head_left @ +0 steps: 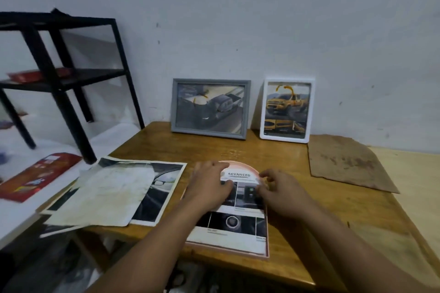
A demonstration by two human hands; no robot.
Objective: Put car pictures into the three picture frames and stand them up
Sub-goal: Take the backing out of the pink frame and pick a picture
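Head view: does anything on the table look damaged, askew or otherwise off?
Yes. The loose paper at the table's left edge is creased and stained, lying crooked over other car prints and overhanging the edge. A worn, blotched brown sheet lies at right. The grey frame and white frame stand upright.

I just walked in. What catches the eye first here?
Two framed car pictures stand against the wall: a grey frame and, right of it, a white frame. Nearer, the left hand and right hand press a car page into a pink frame lying flat on the table.
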